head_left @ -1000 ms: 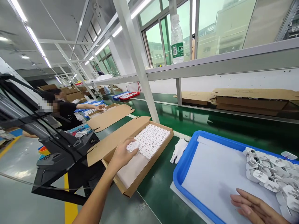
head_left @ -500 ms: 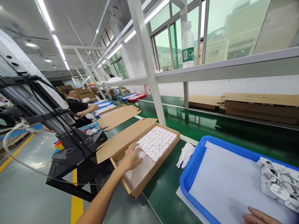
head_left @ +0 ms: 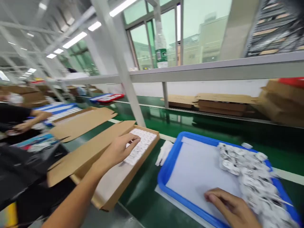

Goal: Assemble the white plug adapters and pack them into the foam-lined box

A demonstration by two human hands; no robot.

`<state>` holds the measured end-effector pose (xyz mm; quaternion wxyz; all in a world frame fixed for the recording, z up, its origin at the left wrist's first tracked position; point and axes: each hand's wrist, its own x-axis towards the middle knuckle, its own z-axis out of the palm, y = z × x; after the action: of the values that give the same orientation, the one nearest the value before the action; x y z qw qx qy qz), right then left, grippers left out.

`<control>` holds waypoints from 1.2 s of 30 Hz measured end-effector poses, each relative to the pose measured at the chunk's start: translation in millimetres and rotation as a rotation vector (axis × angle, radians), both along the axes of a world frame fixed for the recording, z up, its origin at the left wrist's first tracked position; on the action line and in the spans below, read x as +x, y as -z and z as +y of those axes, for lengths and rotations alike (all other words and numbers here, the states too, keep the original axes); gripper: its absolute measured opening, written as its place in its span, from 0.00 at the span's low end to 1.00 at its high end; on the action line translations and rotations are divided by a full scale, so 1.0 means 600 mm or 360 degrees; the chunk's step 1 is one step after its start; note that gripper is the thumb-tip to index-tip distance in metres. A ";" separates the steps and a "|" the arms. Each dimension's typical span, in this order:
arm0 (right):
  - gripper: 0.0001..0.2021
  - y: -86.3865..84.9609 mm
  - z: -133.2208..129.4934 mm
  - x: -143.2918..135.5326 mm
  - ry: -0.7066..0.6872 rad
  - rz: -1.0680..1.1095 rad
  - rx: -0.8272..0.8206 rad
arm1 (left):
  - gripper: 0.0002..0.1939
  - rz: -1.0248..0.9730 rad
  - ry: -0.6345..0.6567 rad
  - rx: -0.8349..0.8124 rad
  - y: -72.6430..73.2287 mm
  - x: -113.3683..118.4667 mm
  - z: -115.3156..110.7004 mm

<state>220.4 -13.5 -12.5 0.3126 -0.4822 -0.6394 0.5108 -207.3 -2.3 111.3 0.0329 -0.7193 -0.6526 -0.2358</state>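
Presently: hands apart, one at the box and one above the tray

The left hand (head_left: 117,150) is positioned at the open cardboard box (head_left: 135,173), by the packed white parts (head_left: 144,137), with its thumb and fingertips brought close together. Owing to motion blur, it cannot be told whether a part is pinched there. The right hand (head_left: 234,205) is placed over the blue tray (head_left: 166,166), fingers curled; its grip likewise cannot be determined. White wired parts (head_left: 251,177) are heaped along the tray's right side, on and beside the white liner sheet (head_left: 199,164). A white glove (head_left: 164,152) is located between box and tray, on the green work surface (head_left: 144,193). A labelled plastic bottle (head_left: 161,47) is stood on the shelf (head_left: 201,71).
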 end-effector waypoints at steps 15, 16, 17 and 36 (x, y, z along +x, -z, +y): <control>0.14 -0.020 -0.007 -0.024 -0.0062 0.0052 0.0201 | 0.43 -0.0568 0.0991 -0.0640 0.190 0.456 0.208; 0.14 -0.017 -0.006 -0.024 -0.0063 0.0048 0.0214 | 0.45 -0.0602 0.0965 -0.0624 0.202 0.473 0.207; 0.13 -0.014 -0.006 -0.025 -0.0066 0.0044 0.0227 | 0.46 -0.0634 0.0936 -0.0600 0.210 0.486 0.206; 0.19 0.004 0.004 -0.029 0.0480 0.0616 0.0724 | 0.19 -0.0917 0.1126 -0.0478 0.128 0.378 0.067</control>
<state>203.1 -10.9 -15.0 0.6000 -0.3833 -0.5872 0.3852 19.4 38.0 34.8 -0.3359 -0.7995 -0.3772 -0.3253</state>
